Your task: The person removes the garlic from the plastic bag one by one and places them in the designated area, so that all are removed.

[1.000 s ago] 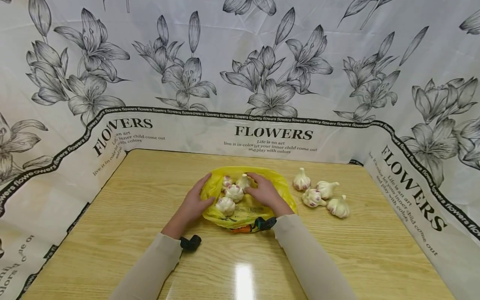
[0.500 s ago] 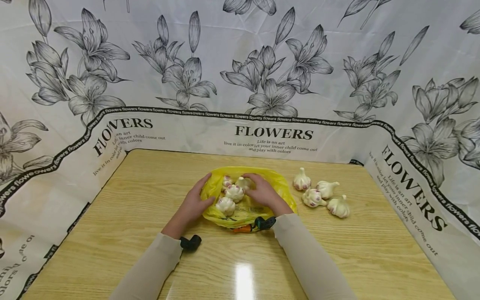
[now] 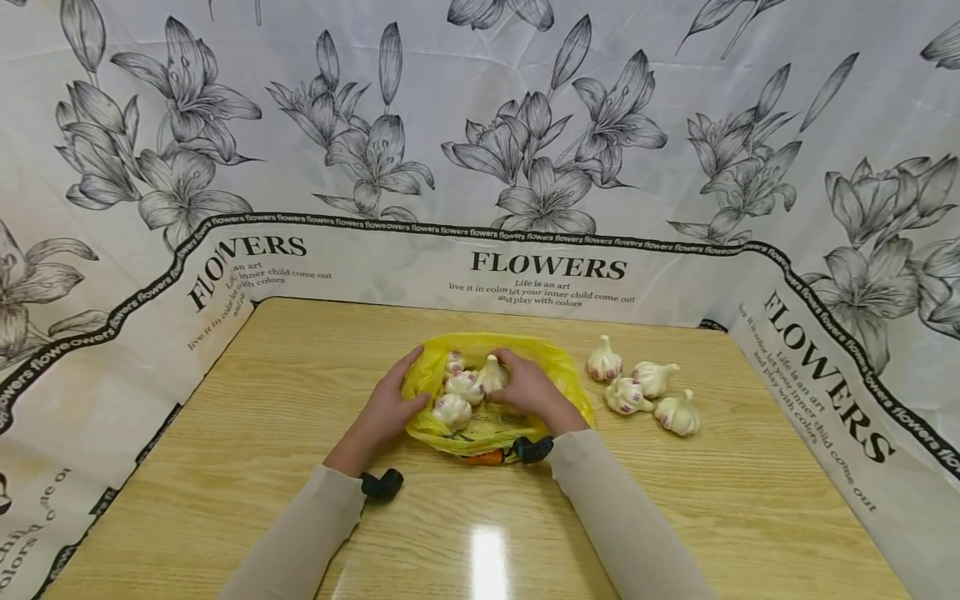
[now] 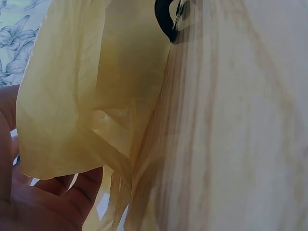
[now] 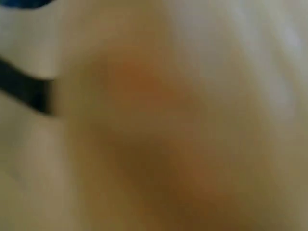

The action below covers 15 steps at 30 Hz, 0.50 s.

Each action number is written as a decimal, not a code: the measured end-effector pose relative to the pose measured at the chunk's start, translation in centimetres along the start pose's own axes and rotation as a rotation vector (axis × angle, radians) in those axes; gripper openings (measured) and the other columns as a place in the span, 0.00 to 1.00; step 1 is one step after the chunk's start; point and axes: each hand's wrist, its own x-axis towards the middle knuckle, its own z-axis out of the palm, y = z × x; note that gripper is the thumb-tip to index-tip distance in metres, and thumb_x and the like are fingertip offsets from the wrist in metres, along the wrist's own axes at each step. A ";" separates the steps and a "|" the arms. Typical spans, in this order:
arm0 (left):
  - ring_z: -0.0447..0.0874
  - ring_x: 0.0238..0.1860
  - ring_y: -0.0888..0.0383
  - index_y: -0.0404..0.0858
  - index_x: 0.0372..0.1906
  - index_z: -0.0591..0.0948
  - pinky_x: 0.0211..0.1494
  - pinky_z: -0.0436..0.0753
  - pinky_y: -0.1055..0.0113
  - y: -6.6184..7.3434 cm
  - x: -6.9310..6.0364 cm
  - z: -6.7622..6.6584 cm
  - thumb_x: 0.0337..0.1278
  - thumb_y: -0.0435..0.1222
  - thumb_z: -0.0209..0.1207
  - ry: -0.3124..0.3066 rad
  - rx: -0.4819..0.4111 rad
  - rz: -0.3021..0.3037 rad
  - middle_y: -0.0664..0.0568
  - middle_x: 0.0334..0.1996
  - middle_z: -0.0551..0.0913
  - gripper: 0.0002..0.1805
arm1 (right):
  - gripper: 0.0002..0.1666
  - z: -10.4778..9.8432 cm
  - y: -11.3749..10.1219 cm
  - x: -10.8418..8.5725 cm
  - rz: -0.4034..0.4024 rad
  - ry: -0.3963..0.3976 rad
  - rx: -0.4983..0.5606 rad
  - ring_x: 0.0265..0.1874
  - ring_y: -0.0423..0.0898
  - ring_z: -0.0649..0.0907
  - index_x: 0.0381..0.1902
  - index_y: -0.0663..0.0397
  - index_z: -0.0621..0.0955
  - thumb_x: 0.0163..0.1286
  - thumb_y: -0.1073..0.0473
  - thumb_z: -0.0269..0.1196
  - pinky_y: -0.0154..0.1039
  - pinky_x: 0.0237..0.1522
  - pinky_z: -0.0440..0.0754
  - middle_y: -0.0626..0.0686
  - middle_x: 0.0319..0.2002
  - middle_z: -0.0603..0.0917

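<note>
A yellow plastic bag (image 3: 566, 379) lies on the table with its mouth spread wide, several garlic bulbs inside. At its left rim my left hand (image 3: 386, 408) holds the plastic; the left wrist view shows its fingers (image 4: 84, 192) behind the bag's edge. My right hand (image 3: 528, 385) reaches into the bag and grips a garlic bulb (image 3: 492, 375) whose stem points up. Left of that one sit another garlic bulb (image 3: 465, 387) and a lower one (image 3: 452, 412). The right wrist view is a yellowish blur, and the right fingertips are partly hidden by the bulb.
To the right of the bag, several loose garlic bulbs (image 3: 652, 379) lie grouped on the wooden table (image 3: 285, 375). Flower-printed fabric (image 3: 540, 287) walls the table's back and sides. Black wrist-worn devices (image 3: 382, 485) sit near both wrists; an orange patch (image 3: 487, 457) shows below the bag.
The garlic bulb at my right hand has shifted slightly right and toward me, and now stands more upright. The neighbouring bulb moved a little left. My left hand stays at the rim.
</note>
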 end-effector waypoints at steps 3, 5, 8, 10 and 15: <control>0.53 0.76 0.46 0.55 0.77 0.53 0.74 0.59 0.46 0.0 0.0 0.0 0.62 0.37 0.59 -0.001 0.009 0.001 0.49 0.76 0.55 0.42 | 0.44 0.1 0.1 -0.1 -0.012 -0.006 -0.010 0.52 0.55 0.80 0.69 0.51 0.69 0.55 0.55 0.71 0.52 0.53 0.78 0.58 0.61 0.78; 0.53 0.76 0.46 0.55 0.77 0.53 0.74 0.60 0.46 0.0 0.0 0.0 0.63 0.37 0.59 -0.001 0.014 0.000 0.49 0.76 0.55 0.41 | 0.43 0.1 0.2 -0.1 -0.008 -0.002 -0.004 0.54 0.55 0.79 0.69 0.53 0.69 0.56 0.56 0.71 0.52 0.54 0.78 0.58 0.62 0.77; 0.53 0.76 0.46 0.56 0.77 0.53 0.74 0.60 0.47 0.0 0.0 0.0 0.63 0.38 0.59 -0.003 0.013 -0.004 0.49 0.76 0.55 0.41 | 0.43 0.0 0.3 -0.3 -0.005 0.008 -0.003 0.54 0.56 0.79 0.68 0.55 0.69 0.56 0.55 0.71 0.52 0.54 0.79 0.59 0.62 0.77; 0.53 0.76 0.47 0.56 0.77 0.53 0.74 0.60 0.47 0.1 0.0 0.0 0.63 0.37 0.59 -0.002 0.005 -0.007 0.50 0.76 0.55 0.41 | 0.42 0.0 0.4 -0.4 -0.004 0.015 -0.013 0.54 0.56 0.80 0.68 0.55 0.70 0.56 0.55 0.72 0.52 0.54 0.79 0.60 0.62 0.77; 0.53 0.76 0.47 0.57 0.76 0.53 0.74 0.59 0.47 0.1 0.0 0.0 0.63 0.37 0.59 0.001 0.003 -0.013 0.50 0.76 0.55 0.41 | 0.40 -0.1 0.5 -0.7 -0.025 0.024 -0.042 0.51 0.55 0.80 0.66 0.56 0.72 0.56 0.56 0.72 0.50 0.51 0.80 0.60 0.60 0.77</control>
